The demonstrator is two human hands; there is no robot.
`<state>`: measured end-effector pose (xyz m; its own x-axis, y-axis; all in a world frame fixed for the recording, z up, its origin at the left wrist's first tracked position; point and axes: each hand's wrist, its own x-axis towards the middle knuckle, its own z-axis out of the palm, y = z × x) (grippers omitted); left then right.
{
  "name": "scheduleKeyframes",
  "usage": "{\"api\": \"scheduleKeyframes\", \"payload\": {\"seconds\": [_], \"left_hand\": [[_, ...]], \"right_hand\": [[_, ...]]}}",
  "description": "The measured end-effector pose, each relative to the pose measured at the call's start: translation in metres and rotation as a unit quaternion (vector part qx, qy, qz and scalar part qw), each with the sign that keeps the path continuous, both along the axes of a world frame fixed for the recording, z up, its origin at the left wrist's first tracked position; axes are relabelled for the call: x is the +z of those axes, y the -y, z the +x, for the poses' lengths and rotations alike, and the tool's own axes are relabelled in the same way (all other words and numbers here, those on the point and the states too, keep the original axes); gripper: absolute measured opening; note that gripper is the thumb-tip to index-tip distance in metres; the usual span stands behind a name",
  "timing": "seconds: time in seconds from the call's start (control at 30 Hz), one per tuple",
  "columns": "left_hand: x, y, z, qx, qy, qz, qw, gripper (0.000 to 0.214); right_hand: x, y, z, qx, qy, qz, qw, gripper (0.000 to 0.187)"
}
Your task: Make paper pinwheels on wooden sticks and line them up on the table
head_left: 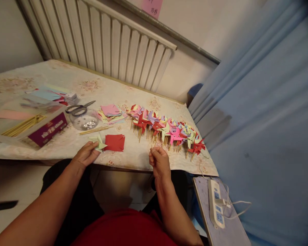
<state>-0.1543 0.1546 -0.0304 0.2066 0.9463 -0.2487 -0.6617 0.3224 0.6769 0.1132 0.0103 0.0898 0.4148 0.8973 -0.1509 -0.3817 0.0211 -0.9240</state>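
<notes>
My left hand (88, 152) pinches a pale green paper pinwheel (100, 142) just above the table's front edge. Right beside that pinwheel lies a red paper square (114, 142) with slits cut at its corners. My right hand (160, 162) is closed, thumb against fingers, near the table edge; whatever it may hold is too small to make out. Beyond it stands a cluster of finished pinwheels (164, 130) on sticks, in red, pink, purple, green and yellow. Several loose wooden sticks (96, 130) lie behind the green pinwheel.
A clear dish of silver pins (88, 123), scissors (80, 108) and stacked paper squares (110, 111) sit behind the sticks. At left is a plastic box (47, 131) with more sticks. A power strip (216, 205) rests on a side stand, by a blue curtain (259, 119).
</notes>
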Motion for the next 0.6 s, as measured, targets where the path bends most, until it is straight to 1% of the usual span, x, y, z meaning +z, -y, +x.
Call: {"api": "scheduleKeyframes", "payload": {"seconds": [0.2,0.47,0.6], "left_hand": [[-0.0042,-0.0020,-0.0014,-0.002,0.013,0.008,1.000,0.023],[0.0010,-0.0001,0.0009,-0.003,0.004,-0.003,1.000,0.019],[0.0019,0.0001,0.0010,0.004,-0.005,-0.011,1.000,0.016]], "right_hand": [[-0.0028,-0.0005,0.0011,-0.002,-0.002,-0.001,1.000,0.020],[-0.0028,-0.0012,0.0015,-0.012,-0.012,-0.011,1.000,0.021],[-0.0020,-0.0013,0.0015,-0.015,-0.013,-0.005,1.000,0.021]]}}
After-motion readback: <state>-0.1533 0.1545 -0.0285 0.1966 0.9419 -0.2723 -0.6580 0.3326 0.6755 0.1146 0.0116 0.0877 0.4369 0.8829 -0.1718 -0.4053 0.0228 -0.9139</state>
